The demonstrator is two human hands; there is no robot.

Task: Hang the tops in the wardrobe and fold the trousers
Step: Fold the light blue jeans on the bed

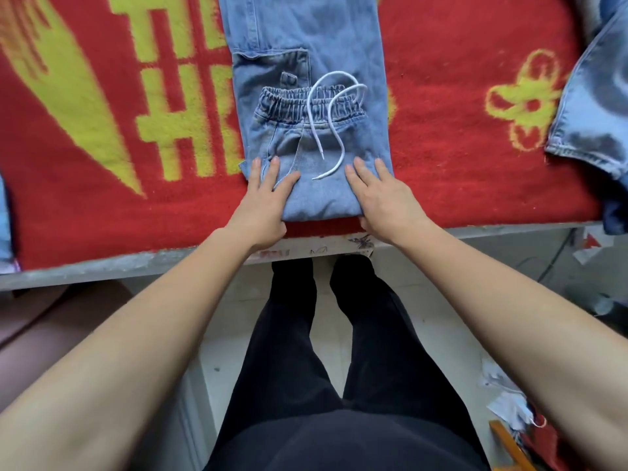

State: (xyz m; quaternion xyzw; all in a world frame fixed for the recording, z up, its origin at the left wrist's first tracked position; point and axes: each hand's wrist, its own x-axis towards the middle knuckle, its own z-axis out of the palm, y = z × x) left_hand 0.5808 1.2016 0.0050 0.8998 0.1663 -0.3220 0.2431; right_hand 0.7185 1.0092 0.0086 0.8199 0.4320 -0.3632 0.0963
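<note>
Light blue denim trousers (306,52) lie lengthwise on the red and yellow blanket (441,96), with the waist end folded over onto the legs. The elastic waistband (292,105) and a white drawstring (331,130) face up. My left hand (263,202) lies flat on the near left corner of the fold, fingers straight, thumb under the edge. My right hand (380,198) lies flat on the near right corner in the same way. The far end of the trousers runs out of view at the top.
Another denim garment (591,96) lies at the right edge of the blanket. The grey edge of the bed (136,266) runs below the blanket. My legs in black trousers stand against it. Clutter (516,416) lies on the floor at the lower right.
</note>
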